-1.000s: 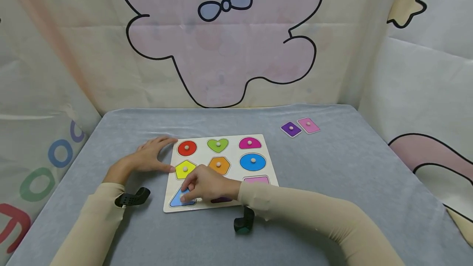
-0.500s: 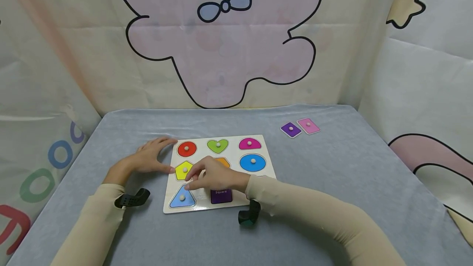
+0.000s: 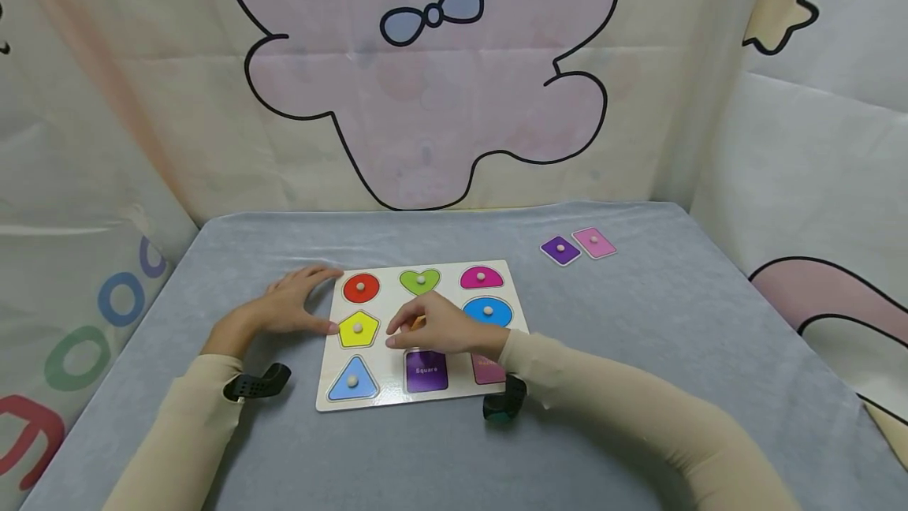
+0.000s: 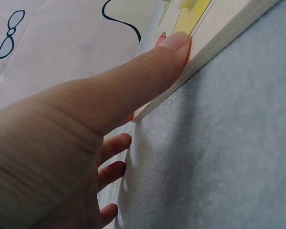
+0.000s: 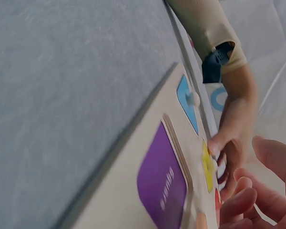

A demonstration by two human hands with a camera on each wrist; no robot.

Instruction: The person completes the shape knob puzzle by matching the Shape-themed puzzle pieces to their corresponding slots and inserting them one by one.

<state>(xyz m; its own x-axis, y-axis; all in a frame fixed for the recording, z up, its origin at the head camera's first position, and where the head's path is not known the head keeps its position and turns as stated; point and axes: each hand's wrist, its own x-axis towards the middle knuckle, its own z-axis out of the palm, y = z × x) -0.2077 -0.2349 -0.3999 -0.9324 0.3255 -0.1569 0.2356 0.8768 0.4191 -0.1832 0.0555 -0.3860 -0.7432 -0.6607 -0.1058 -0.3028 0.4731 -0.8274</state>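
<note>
"Left side?"
"Left hand (image 3: pixel 291 306): thumb and fingers spread, thumb tip resting on the edge of the flat wooden board (image 3: pixel 392 381), whose long axis runs left to right."
"Right hand (image 3: pixel 447 326)?"
"Over the board's middle. Fingers bent, thumb apart from them; nothing visible is pinched. The glossy purple square slot (image 3: pixel 426 381) lies just on the near side."
"Loose pieces?"
"Beyond the board, far and rightward from the right hand's fingers, that hand being nearer: purple tile (image 3: pixel 559 254), lying cornerwise; just beside it, pink tile (image 3: pixel 599 247), long axis slanting. Both flat, knobbed, on soft grey-blue cloth (image 3: pixel 298 456)."
</note>
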